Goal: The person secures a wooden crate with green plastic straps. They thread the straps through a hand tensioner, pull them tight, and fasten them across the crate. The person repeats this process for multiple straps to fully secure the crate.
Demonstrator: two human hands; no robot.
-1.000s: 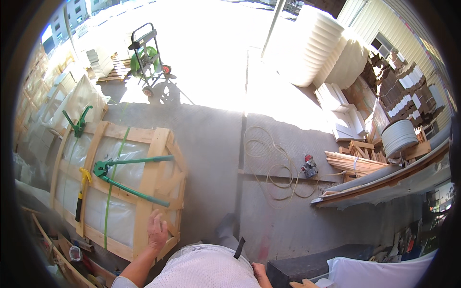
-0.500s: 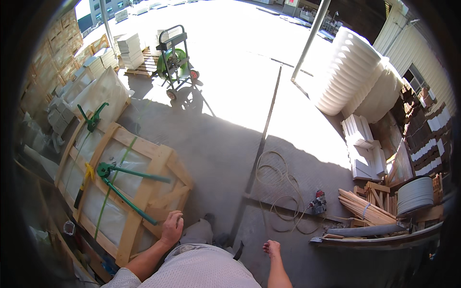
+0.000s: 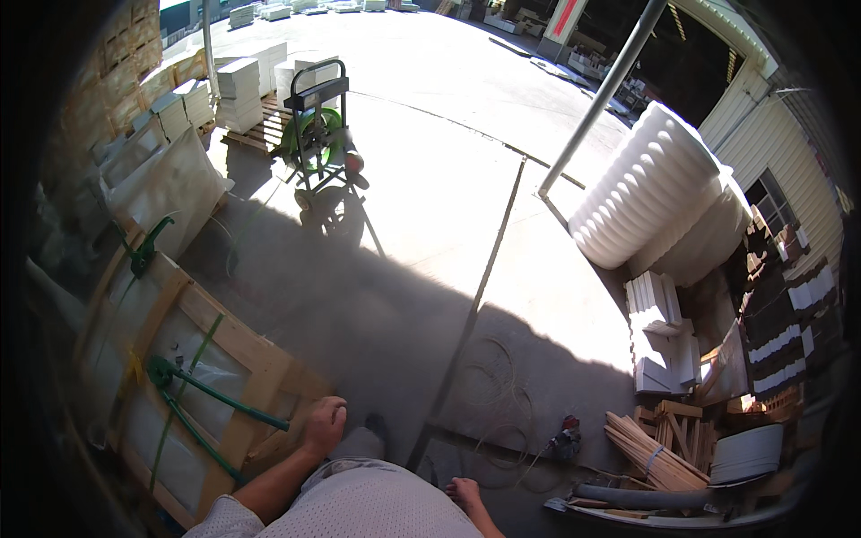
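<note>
the concrete floor [image 3: 386, 296] of this yard lies half in shade, half in hard sun. closest to me is the person's pale mesh shirt [image 3: 377, 504], with a dark shoe [image 3: 375, 423] showing beyond it. the left hand [image 3: 324, 427] hangs loose, fingers half bent, with nothing visible in it; it's right by the near corner of a wooden crate [image 3: 269, 377], though i can't tell whether skin meets wood. the right hand [image 3: 465, 491] is low in front of the body, fingers curled inward, and i can't tell if it holds anything.

the crate stands to the person's left, plastic sheeting showing between its boards. a green strap [image 3: 204, 344] crosses it, and a long-handled green strapping tool [image 3: 231, 401] lies on top, handles spread toward the person. a smaller green tool [image 3: 143, 251] sits at the crate's far end.

over to the right, a pale hose [image 3: 529, 412] loops on the floor near a red-and-grey power tool [image 3: 567, 438]. past that are a tied bundle of wooden strips [image 3: 650, 453] and a white spool [image 3: 747, 455].

further off, white slabs [image 3: 659, 345] are piled before big foam rolls [image 3: 641, 188]. across the yard, a wheeled cart [image 3: 316, 92] carries a green reel, with stacked pale blocks [image 3: 239, 94] behind it.
</note>
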